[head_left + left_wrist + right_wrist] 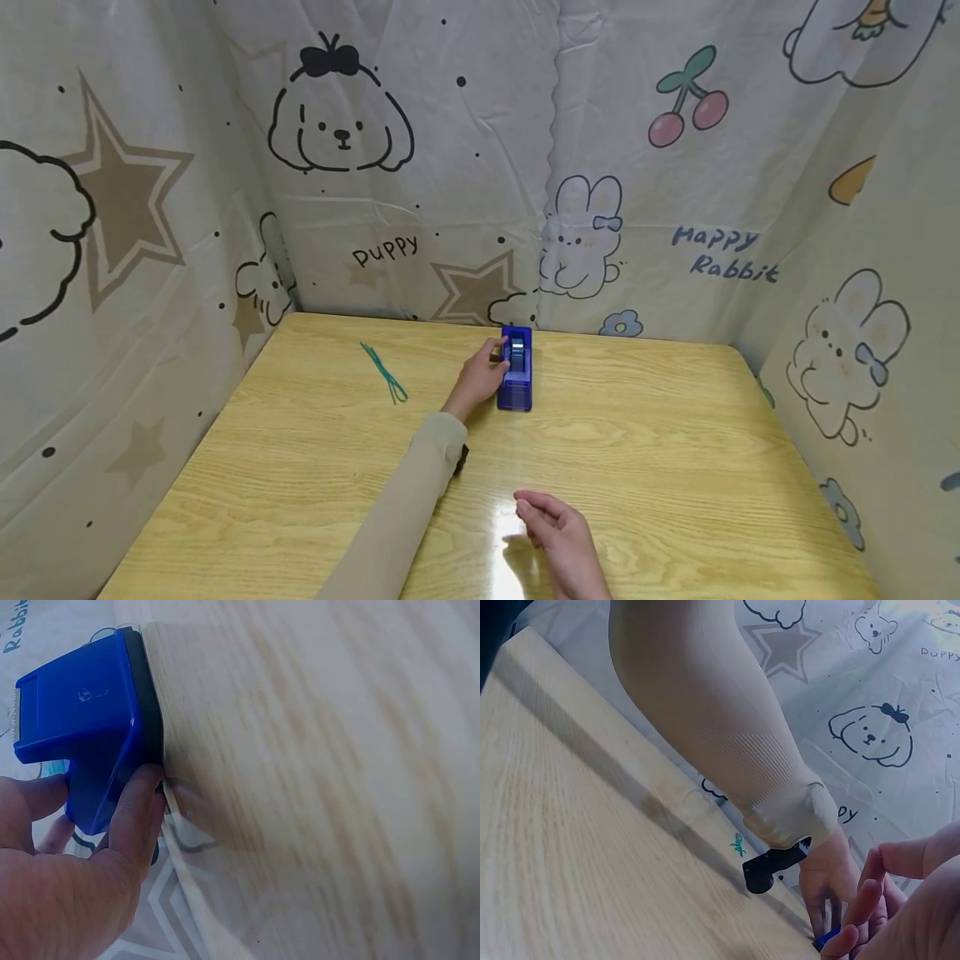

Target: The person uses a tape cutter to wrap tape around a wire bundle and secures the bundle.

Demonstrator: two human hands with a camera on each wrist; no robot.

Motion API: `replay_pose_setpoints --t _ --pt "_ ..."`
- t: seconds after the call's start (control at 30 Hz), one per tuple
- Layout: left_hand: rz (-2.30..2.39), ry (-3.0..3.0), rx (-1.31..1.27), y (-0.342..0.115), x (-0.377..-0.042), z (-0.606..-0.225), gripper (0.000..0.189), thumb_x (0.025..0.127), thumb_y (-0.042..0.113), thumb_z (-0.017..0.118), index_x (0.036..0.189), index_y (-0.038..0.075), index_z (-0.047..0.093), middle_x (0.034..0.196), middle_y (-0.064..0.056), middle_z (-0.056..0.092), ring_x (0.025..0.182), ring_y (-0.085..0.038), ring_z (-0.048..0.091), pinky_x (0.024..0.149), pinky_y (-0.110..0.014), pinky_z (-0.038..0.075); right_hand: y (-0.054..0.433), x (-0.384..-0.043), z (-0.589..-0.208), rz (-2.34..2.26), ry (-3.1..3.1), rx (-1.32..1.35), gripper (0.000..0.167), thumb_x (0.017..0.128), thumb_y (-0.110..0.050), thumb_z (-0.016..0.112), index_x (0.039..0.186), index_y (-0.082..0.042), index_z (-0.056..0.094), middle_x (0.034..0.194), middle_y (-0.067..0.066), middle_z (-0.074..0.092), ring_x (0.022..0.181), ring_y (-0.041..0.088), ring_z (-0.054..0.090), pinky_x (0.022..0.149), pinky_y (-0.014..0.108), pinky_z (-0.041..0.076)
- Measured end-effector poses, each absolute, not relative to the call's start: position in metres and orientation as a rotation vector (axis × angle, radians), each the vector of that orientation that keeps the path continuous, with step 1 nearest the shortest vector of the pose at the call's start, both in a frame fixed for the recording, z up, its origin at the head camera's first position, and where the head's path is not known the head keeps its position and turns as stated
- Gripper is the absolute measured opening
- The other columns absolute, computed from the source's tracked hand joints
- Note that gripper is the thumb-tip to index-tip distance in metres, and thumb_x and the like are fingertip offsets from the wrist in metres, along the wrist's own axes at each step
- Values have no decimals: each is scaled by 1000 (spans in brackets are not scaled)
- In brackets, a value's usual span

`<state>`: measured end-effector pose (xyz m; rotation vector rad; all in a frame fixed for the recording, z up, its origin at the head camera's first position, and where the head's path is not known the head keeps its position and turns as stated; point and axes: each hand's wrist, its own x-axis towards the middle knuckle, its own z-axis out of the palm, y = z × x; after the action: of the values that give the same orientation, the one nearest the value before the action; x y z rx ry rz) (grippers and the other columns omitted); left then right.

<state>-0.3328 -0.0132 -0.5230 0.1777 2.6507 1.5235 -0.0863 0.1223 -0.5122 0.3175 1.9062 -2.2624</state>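
A blue tape dispenser (515, 392) stands near the table's back edge, a roll of tape (517, 354) in its top. My left hand (483, 372) grips its left side, thumb and fingers bent against the body. The left wrist view shows the dispenser's (90, 697) dark base and toothed cutter, with the hand (82, 877) beside it. Above the near part of the table, my right hand (558, 533) has thumb and forefinger tips close together. From the right wrist view, whether this hand (907, 900) pinches something tiny or clear cannot be told.
A bundle of thin teal cords (386, 375) lies on the wooden table (637, 442), left of the dispenser. A printed curtain (450, 167) hangs behind the table and along both sides. The left wrist carries a small black device (761, 881).
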Motion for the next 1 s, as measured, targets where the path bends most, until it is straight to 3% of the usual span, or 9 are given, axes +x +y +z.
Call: replay_pose_setpoints --t 0.2,0.47,1.0 --pt "1532 2636 186 -14 -332 -523 47 108 22 55 155 26 46 148 -19 58 131 -37 61 110 -55 46 122 -85 -516 -2250 1880 330 30 100 -4 65 122 16 64 82 -10 66 68 3 51 66 18 43" --pt "1503 2667 192 -14 -335 -528 49 108 22 56 156 28 45 145 -18 60 129 -33 62 107 -50 50 122 -85 -523 -2234 1864 349 36 100 -4 64 127 19 59 80 -12 65 67 1 50 64 17 42" --pt "1485 2660 198 -15 -335 -531 50 109 27 54 158 31 42 149 -17 57 132 -34 60 111 -53 46 128 -85 -531 -2126 1949 349 38 100 -9 67 129 15 60 88 -7 71 69 2 55 63 18 46"
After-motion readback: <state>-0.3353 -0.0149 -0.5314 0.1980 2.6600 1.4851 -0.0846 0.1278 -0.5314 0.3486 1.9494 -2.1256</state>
